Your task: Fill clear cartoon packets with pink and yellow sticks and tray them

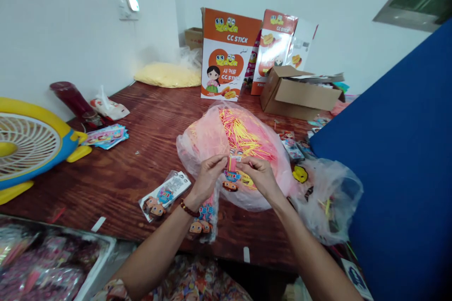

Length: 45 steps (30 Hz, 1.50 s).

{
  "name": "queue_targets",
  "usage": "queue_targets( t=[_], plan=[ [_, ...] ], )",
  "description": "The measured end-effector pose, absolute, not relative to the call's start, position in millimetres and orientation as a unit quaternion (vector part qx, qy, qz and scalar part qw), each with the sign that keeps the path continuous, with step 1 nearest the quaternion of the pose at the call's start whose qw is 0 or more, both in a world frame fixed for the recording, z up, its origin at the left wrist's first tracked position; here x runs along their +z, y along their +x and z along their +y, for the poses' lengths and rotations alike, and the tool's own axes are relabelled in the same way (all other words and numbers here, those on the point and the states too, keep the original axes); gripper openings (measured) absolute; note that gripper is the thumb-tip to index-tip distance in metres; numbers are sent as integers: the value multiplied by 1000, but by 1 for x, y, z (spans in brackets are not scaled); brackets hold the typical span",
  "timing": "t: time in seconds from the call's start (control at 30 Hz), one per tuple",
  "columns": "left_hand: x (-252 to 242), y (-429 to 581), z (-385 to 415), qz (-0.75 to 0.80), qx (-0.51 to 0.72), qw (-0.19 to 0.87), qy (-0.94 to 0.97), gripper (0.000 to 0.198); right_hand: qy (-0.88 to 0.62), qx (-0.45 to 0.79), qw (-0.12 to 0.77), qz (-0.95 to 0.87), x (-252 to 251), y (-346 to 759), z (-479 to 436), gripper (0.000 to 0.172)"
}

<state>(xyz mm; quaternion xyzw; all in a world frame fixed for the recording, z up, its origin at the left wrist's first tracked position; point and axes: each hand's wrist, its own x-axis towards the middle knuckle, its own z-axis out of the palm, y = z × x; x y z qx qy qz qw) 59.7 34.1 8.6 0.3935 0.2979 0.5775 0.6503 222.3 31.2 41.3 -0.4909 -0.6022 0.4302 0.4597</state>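
Between my two hands is a small clear packet (232, 174) printed with a cartoon face and blue lettering, with pink and yellow sticks inside. My left hand (209, 176) pinches its upper left edge, and my right hand (259, 176) grips the upper right edge. Behind them spreads a large pinkish plastic bag (201, 138), open at the top, full of loose pink and yellow sticks (242, 131). Under my left wrist lie filled packets (206, 216) of the same print. Left of that wrist is a stack of flat printed packets (165, 196).
A yellow and blue fan (31, 141) stands at left near cards (108, 136) and tissues (109, 108). Orange-white boxes (228, 56) and an open carton (300, 96) stand behind. A blue panel (395, 150) and a clear bag (328, 202) are at right; a white-rimmed tray (102, 258) is front left.
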Motion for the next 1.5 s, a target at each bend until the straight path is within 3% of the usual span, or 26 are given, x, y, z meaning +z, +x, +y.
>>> queue_targets(
  t=[0.3,0.5,0.73,0.87,1.1,1.5],
  plan=[
    [13,53,28,365,502,629,468,26,-492,463,472,-566,37,226,30,24],
    [11,51,27,411,463,592,515,30,-468,482,459,-580,36,226,31,35],
    [10,53,22,375,459,665,456,31,-469,483,462,-577,32,219,30,39],
    [11,51,20,389,439,682,437,35,-482,395,464,-630,43,226,30,21],
    [16,48,17,403,416,689,436,37,-462,241,366,-771,71,232,34,19],
    [2,43,21,406,387,687,462,33,-452,166,252,-839,61,231,41,15]
  ],
)
